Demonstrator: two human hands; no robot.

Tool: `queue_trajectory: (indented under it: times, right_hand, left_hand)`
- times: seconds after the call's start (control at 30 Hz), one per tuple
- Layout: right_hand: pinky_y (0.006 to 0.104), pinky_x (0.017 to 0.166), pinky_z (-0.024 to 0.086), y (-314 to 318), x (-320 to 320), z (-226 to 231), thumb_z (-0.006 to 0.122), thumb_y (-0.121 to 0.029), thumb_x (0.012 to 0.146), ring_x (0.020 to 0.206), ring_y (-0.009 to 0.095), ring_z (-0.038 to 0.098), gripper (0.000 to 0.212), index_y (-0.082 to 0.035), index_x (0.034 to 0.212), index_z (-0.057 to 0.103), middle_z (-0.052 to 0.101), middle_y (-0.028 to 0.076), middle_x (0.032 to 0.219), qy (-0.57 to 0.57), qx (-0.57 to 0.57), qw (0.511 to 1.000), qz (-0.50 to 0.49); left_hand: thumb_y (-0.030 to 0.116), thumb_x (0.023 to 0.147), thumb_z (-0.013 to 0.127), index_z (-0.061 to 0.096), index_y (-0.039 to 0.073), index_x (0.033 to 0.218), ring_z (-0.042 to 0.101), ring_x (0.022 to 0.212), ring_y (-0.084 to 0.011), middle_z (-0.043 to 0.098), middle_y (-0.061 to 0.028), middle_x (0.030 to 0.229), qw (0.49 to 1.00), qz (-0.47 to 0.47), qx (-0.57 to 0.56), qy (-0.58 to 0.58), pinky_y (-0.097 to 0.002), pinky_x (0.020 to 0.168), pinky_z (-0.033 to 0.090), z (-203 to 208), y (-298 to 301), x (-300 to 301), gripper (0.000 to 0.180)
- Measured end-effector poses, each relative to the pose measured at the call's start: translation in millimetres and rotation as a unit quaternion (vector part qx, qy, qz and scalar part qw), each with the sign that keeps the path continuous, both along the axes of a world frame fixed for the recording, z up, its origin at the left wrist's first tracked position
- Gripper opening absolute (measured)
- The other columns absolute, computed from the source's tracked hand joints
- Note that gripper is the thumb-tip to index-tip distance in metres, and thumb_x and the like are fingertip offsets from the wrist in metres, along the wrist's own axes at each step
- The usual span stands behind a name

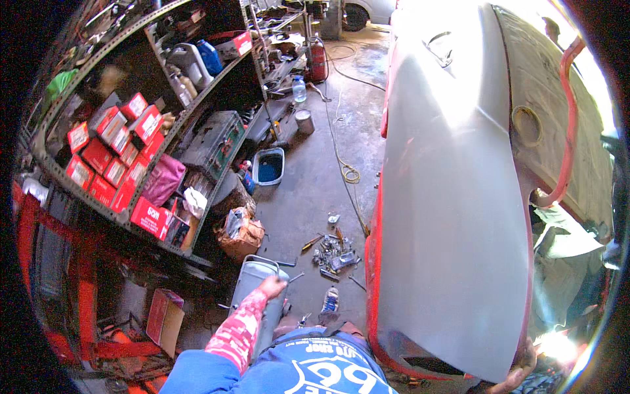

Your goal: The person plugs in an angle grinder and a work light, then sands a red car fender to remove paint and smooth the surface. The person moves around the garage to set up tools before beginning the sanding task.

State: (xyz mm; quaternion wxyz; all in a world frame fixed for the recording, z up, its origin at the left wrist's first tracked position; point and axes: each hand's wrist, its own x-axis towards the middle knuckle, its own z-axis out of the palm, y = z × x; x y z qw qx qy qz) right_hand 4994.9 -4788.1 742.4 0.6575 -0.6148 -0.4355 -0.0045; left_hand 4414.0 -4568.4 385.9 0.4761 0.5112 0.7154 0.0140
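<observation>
My left hand (272,287), at the end of a red-and-white patterned sleeve, is closed over the top of a grey metal box (252,279) with a bar handle. A thin metal rod (297,276) sticks out beside its fingers; what they hold is mostly hidden. To my right stretches a long grey car panel (453,262) with red edges. At its near lower corner, my right hand (523,369) has its fingers curled against the edge, partly cut off by the dark rim of the picture.
Loose metal parts and tools (336,253) lie on the floor ahead. Shelves (141,203) with red boxes (115,151) stand left. A paper bag (240,235), a bucket of blue stuff (268,166), a can (304,122) and a cable (350,172) line the walkway; a red bar (569,118) arches right.
</observation>
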Motion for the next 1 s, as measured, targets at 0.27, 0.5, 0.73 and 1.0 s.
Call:
queue_trajectory:
  times: [0.27,0.5,0.73,1.0]
  right_hand:
    - [0.0540,0.101,0.046,80.2,-46.4,-0.4,0.050,-0.066,0.090,0.112,0.034,0.062,0.076,-0.003,0.132,0.053,0.061,0.026,0.123,-0.049,0.074,0.992,-0.088]
    - [0.0498,0.092,0.047,211.8,-99.0,-76.2,0.051,-0.062,0.093,0.107,0.032,0.063,0.071,-0.005,0.136,0.050,0.062,0.022,0.123,0.084,-0.119,0.989,0.001]
    - [0.0455,0.083,0.049,414.0,-193.5,-227.3,0.051,-0.058,0.096,0.102,0.029,0.065,0.067,-0.008,0.140,0.048,0.063,0.018,0.123,0.255,-0.440,0.848,0.149]
    - [0.0407,0.073,0.052,578.2,-283.5,-306.7,0.052,-0.054,0.100,0.097,0.026,0.067,0.063,-0.010,0.145,0.045,0.064,0.014,0.123,0.390,-0.601,0.682,0.148]
  left_hand:
    - [0.037,0.092,0.065,0.071,0.004,0.113,0.069,0.105,-0.0336,0.072,-0.0210,0.108,0.981,-0.043,0.187,0.004,-0.0429,0.093,0.053,48.5,161.3,77.2,0.039]
    - [0.043,0.094,0.057,0.070,0.005,0.114,0.059,0.119,-0.0444,0.064,-0.0276,0.123,0.984,0.040,0.090,0.150,-0.0508,0.104,0.046,-31.9,199.8,8.8,0.046]
    - [0.052,0.096,0.051,0.070,0.005,0.121,0.060,0.121,-0.0437,0.065,-0.0273,0.127,0.983,-0.079,-0.054,0.156,-0.0506,0.107,0.045,-80.5,394.3,-48.3,0.056]
    - [0.040,0.098,0.063,0.070,0.000,0.112,0.068,0.075,-0.0192,0.072,-0.0147,0.093,0.994,0.054,-0.066,-0.061,-0.0389,0.067,0.056,-14.6,712.6,-136.2,0.043]
